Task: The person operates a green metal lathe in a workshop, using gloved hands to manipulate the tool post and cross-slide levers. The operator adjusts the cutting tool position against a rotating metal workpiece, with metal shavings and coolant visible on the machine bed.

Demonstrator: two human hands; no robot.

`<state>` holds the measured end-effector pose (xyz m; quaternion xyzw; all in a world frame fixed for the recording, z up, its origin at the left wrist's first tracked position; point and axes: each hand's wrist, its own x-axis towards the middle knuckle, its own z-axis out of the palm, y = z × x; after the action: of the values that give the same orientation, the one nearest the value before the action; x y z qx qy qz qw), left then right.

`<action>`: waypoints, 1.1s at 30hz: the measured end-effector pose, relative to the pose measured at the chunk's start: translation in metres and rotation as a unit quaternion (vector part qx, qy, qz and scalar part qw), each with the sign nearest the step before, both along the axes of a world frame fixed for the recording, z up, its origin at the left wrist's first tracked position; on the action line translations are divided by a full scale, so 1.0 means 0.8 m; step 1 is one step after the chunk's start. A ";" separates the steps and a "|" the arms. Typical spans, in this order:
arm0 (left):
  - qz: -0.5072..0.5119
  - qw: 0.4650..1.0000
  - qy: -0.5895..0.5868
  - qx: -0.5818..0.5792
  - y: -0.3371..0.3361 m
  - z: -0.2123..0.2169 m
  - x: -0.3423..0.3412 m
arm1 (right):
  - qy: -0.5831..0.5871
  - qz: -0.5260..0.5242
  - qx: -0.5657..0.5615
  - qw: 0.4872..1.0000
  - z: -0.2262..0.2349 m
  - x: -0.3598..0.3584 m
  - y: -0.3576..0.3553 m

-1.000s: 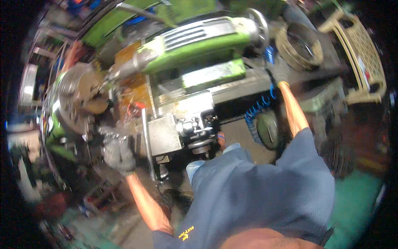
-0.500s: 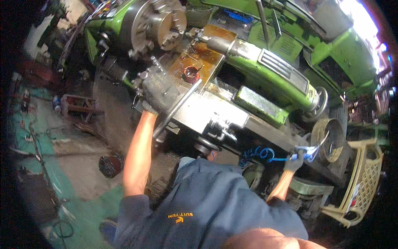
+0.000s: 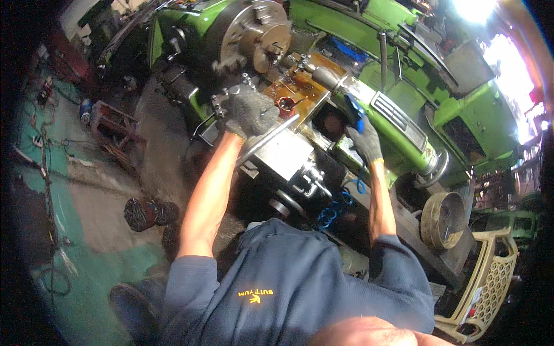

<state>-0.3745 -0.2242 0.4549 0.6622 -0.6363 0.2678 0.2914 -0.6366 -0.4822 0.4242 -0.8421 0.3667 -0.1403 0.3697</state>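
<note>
My gloved left hand (image 3: 251, 111) is closed over the top of the lathe's tool post (image 3: 218, 105), its fingertips partly hidden. Beside it slants a long steel lever bar (image 3: 271, 137). In my gloved right hand (image 3: 366, 144) is a blue air blow gun (image 3: 354, 111), held by the green tailstock (image 3: 398, 124) and pointing toward the chuck. A coiled blue hose (image 3: 330, 215) hangs below that hand. Ahead of my left hand is the big steel chuck (image 3: 245, 37). A red-rimmed pot (image 3: 286, 105) with a thin stick in it stands on the oily brown carriage top (image 3: 314, 86).
Handwheels and levers (image 3: 311, 181) project from the carriage toward my body. A round metal drum (image 3: 441, 222) and a beige grille panel (image 3: 487, 282) stand at the right. On the left floor are a reddish frame stand (image 3: 115, 130), a dark bundle (image 3: 144, 214) and cables.
My right hand has swung from the far right up and left to the tailstock, carrying the blow gun and hose. My left hand stays on the tool post. The chuck's jaws show in different positions.
</note>
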 end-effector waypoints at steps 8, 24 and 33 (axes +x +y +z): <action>0.061 0.997 0.039 0.023 -0.003 -0.024 0.003 | 0.075 0.088 -0.149 0.982 -0.013 0.136 -0.004; 0.036 0.999 0.033 -0.013 -0.011 -0.035 0.009 | 0.075 0.091 -0.200 0.973 -0.012 0.182 -0.006; 0.048 0.998 0.009 -0.027 -0.021 -0.045 0.011 | 0.104 0.074 -0.195 0.972 -0.013 0.174 -0.012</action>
<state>-0.3654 -0.2413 0.4189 0.6862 -0.5940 0.2926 0.3013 -0.4970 -0.4922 0.4140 -0.9328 0.3054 -0.0929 0.1676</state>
